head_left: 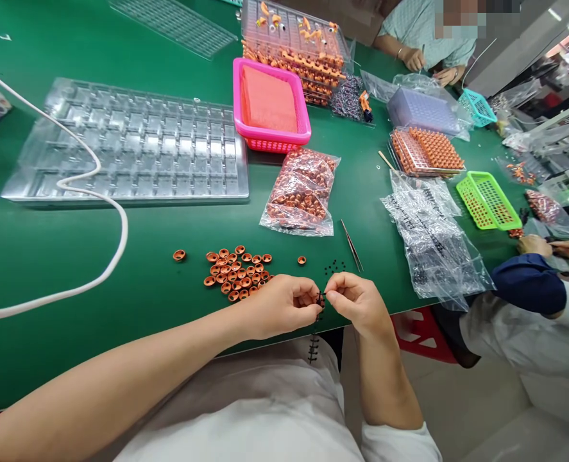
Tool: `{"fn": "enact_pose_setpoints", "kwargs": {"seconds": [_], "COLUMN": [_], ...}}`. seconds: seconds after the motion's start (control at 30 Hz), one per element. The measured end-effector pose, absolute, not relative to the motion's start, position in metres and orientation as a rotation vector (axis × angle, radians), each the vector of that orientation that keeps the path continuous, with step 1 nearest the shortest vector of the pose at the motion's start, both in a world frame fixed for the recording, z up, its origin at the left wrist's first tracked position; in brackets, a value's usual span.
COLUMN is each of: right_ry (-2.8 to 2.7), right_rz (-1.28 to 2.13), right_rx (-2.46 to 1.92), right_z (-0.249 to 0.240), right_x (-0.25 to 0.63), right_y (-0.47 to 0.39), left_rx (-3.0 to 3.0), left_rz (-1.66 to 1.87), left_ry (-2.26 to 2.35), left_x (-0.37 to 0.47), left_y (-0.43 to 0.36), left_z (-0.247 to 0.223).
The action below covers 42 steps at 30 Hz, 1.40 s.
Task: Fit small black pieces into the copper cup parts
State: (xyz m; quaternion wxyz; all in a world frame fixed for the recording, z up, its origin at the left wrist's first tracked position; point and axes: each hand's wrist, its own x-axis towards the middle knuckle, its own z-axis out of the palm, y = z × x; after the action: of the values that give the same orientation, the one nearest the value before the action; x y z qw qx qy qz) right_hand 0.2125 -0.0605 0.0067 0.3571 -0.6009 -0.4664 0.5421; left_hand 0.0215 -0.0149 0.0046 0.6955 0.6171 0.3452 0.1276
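My left hand (284,307) pinches a thin black strip with short side branches (314,350), which hangs down over the table edge in front of the white shirt. Close on its right, my right hand (356,300) has thumb and forefinger pressed together at the strip's upper end; any small piece between them is too small to tell. Many orange ring-shaped cups (236,274) lie on the green table beyond my left forearm. Small black bits (335,266) are scattered just past my right hand, beside metal tweezers (351,246).
A clear bag of orange cups (303,192) lies ahead, below a pink basket (303,122). Clear trays (140,147) and a white cable (120,224) are at left. Plastic bags (433,237) and a green basket (489,199) are at right. Two other people sit nearby.
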Motion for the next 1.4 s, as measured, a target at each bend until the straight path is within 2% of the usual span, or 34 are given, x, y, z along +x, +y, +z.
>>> {"fn": "enact_pose_setpoints", "kwargs": {"seconds": [0.2, 0.33, 0.47, 0.67, 0.77, 1.17, 1.4], "right_ry": [-1.192, -1.245, -1.422, -1.760, -1.853, -1.896, -2.036], "right_rz": [1.385, 1.233, 0.960, 0.334, 0.196, 0.206, 0.408], "right_rx": [-1.576, -1.656, -1.717, -1.666, -1.647, -1.745, -1.894], "right_z": [0.006, 0.006, 0.004, -0.005, -0.007, -0.015, -0.016], "right_x": [0.210, 0.206, 0.199, 0.188, 0.186, 0.206, 0.233], "right_y": [-0.063, -0.066, -0.071, -0.080, -0.081, -0.064, -0.026], "left_rx": [1.490, 1.479, 1.555, 1.701, 1.710, 1.520, 1.475], "left_rz": [0.283, 0.314, 0.388, 0.402, 0.397, 0.379, 0.371], "left_ry": [0.785, 0.822, 0.881, 0.972, 0.980, 0.983, 0.939], "left_x": [0.021, 0.022, 0.024, 0.026, 0.027, 0.028, 0.027], "left_y": [-0.016, -0.018, -0.022, -0.027, -0.027, -0.023, -0.020], "left_z": [0.002, -0.002, -0.005, -0.007, -0.009, -0.011, -0.016]}}
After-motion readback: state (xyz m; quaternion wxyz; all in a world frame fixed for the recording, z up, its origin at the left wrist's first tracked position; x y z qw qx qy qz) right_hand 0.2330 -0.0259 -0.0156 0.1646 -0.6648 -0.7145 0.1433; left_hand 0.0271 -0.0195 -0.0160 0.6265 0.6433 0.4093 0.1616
